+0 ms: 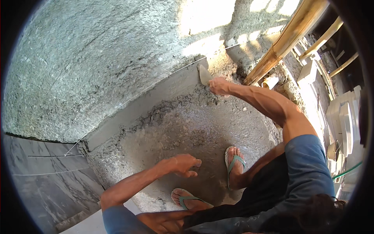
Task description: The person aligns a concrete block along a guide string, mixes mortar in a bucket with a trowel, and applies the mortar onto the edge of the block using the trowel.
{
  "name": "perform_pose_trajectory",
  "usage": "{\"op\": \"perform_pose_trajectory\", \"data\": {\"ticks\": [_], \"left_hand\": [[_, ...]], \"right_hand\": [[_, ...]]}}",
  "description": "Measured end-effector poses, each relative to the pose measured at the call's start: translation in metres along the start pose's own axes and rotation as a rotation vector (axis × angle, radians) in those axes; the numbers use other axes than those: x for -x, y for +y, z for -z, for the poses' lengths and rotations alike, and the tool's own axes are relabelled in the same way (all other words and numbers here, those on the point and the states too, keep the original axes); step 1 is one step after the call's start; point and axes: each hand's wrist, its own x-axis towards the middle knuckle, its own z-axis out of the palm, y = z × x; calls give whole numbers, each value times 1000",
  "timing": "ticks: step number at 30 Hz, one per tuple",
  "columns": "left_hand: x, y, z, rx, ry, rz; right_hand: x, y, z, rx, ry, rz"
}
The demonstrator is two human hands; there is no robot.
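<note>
My right hand [220,86] grips a metal trowel [203,75], whose blade rests against a band of grey wet mortar [148,105] along the foot of the rough wall [89,66]. A taut string [167,77] runs along the band's upper edge. My left hand [186,165] hangs over the damp, mortar-smeared floor [191,128], with its fingers loosely bent and apart, holding nothing that I can see.
Dark veined tiles [46,179] lie at the lower left. Bamboo poles [280,46] lean at the upper right beside rubble and a small pale container [269,82]. Stacked white pieces [343,121] and a green hose [346,170] are at the right. My sandalled feet stand on the floor.
</note>
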Motion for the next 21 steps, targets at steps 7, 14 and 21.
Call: {"op": "perform_pose_trajectory", "data": {"ticks": [7, 14, 21], "left_hand": [[26, -15, -13, 39, 71, -22], [33, -31, -38, 63, -12, 57], [46, -44, -34, 61, 84, 118]], "right_hand": [[-8, -102, 52, -618, 1, -159], [5, -101, 48, -435, 268, 22], [34, 32, 8, -193, 105, -346]]}}
